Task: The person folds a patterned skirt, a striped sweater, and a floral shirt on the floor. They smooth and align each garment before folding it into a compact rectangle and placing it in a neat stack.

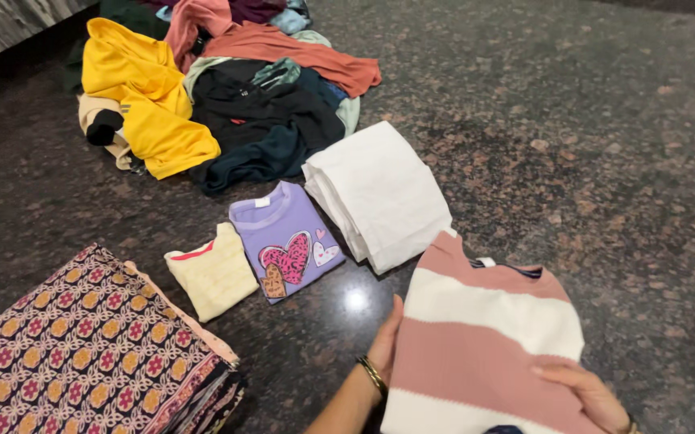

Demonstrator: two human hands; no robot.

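Both the left hand (385, 341) and right hand (584, 392) lie flat, fingers unclosed, on the pink-and-white striped sweater (484, 337); beyond it four folded pieces lie finished, behind them the unsorted clothes heap (227, 88) waiting.

Cut off and covered

The striped sweater (484, 337) runs off the bottom edge and hides most of the left hand (384, 341) — only its edge shows. The right hand (584, 394) is cropped at the wrist. The patterned cloth (82, 354) leaves the lower left corner, and the clothes pile (219, 88) — its lower garments buried — is clipped at the top.
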